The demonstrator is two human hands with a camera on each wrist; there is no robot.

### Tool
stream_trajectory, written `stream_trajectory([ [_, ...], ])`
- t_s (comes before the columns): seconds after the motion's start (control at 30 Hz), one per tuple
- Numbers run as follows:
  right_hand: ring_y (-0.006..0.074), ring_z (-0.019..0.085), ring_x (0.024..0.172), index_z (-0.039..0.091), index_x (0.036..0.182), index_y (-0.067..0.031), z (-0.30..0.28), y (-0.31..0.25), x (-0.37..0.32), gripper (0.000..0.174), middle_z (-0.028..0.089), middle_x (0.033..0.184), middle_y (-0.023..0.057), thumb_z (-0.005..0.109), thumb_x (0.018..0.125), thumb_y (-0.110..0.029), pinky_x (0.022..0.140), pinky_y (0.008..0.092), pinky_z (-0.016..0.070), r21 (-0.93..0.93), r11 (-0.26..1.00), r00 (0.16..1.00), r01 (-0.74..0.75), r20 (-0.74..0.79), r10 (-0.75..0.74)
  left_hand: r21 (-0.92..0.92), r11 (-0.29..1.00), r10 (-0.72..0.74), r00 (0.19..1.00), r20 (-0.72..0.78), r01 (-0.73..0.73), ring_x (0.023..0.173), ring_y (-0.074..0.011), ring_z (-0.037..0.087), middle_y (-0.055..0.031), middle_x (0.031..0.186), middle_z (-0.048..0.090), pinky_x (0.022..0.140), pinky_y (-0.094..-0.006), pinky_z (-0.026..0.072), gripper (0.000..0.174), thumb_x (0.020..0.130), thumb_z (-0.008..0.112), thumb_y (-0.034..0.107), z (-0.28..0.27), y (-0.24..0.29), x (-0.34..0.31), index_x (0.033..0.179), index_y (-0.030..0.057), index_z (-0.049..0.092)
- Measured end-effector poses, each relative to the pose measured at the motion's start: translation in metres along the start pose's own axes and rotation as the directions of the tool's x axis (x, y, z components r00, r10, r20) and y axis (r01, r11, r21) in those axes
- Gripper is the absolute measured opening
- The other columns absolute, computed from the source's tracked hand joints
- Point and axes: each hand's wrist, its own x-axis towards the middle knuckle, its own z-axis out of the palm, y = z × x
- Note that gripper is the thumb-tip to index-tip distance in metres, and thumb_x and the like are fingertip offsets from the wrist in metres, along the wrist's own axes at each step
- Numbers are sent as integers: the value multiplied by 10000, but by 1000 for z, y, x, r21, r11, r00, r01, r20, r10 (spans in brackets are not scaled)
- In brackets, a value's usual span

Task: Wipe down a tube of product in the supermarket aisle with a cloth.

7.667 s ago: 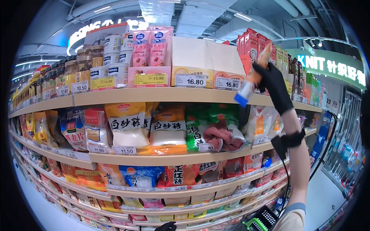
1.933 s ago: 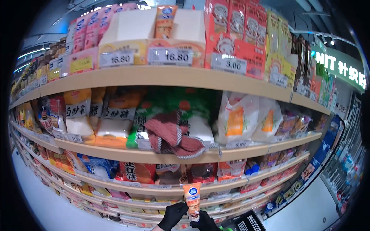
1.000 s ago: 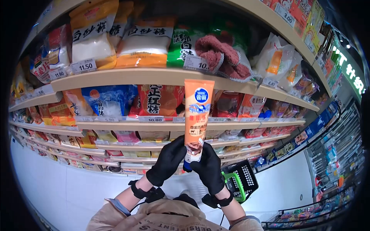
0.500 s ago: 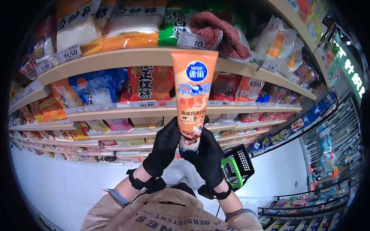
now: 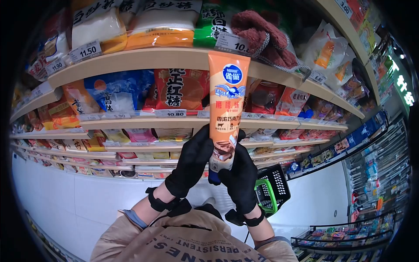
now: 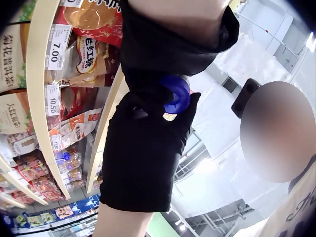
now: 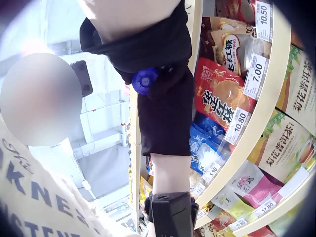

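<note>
An orange Nestlé tube of chocolate condensed milk (image 5: 228, 96) stands upright with its printed front facing the head camera and its blue cap down. My black-gloved left hand (image 5: 192, 157) grips its lower left side. On the lower right side, my right hand (image 5: 241, 177), also gloved, holds it with the thumb near the cap. Both wrist views look up from below, where the blue cap (image 6: 176, 94) pokes out between the gloves. Most fingers are hidden behind the tube.
Curved shelves (image 5: 131, 61) of bagged sugar span the front. A reddish towel (image 5: 266, 39) hangs over one shelf edge. A black shopping basket with a green handle (image 5: 271, 192) is on the floor at right. Racks of hanging goods (image 5: 371, 170) stand farther right.
Earlier my right hand alone held a tube near the top shelf. Both hands then gripped the tube low and raised it in view. The head view has tilted down.
</note>
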Motion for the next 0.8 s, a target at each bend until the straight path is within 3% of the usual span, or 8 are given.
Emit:
stream_trajectory([
  [0.03,174,584,942,414,1187,8,0,-1,-1,604,585,1046,128,700,656,-5,778,281,474,-1,1000,1000,-1,1,1,-17,1000,-24,1000,-14,24,929,-165,569,-119,1060,568,813,-284,451,452,903,309,333,0,3,1,1176,-8,422],
  [0.1,173,574,950,398,1199,8,1,-3,-3,581,575,1056,133,653,677,29,772,282,475,206,969,991,-133,15,132,-37,998,-51,998,-29,50,921,-159,571,-111,1045,571,807,-280,454,437,905,307,323,0,6,2,1172,-1,426],
  [0.17,174,566,960,390,1208,2,1,-3,-4,583,567,1065,135,635,680,44,781,286,471,215,970,993,-118,32,114,228,973,48,999,13,-49,916,-156,570,-97,1029,566,795,-276,460,414,911,312,307,-5,8,2,1178,10,424],
  [0.27,179,553,982,364,1233,-12,0,-4,-5,616,548,1092,138,614,675,68,805,296,460,182,972,988,-149,77,137,393,918,61,998,19,-63,913,-151,567,-87,1038,552,798,-273,462,410,920,307,311,-9,3,1,1189,21,416],
  [0.33,182,546,994,347,1250,-21,-1,-4,-6,647,537,1109,137,612,668,78,820,303,453,140,970,977,-197,107,183,333,939,80,996,33,-86,912,-150,565,-86,1046,547,801,-275,464,417,921,308,323,-11,1,-1,1196,27,410],
  [0.4,191,530,1022,302,1284,-41,-2,-3,-7,720,516,1135,135,630,654,75,842,318,439,145,985,982,-94,176,68,272,956,99,994,48,-109,912,-148,563,-86,1054,541,805,-277,466,423,922,309,334,-12,-1,-2,1204,33,404],
  [0.47,197,530,1025,288,1292,-44,-3,-1,-7,739,509,1144,131,642,652,66,843,327,439,157,986,981,-59,189,29,166,986,14,999,34,-19,934,-154,558,-88,1072,533,820,-285,466,429,925,301,349,-12,-2,-4,1214,46,398],
  [0.8,190,533,1029,298,1281,-39,-4,14,-8,751,518,1135,124,719,661,-77,821,302,443,78,997,977,-10,212,-7,183,983,27,999,22,-30,925,-159,567,-87,1083,542,807,-283,470,436,921,316,363,-8,-4,-2,1211,50,407],
])
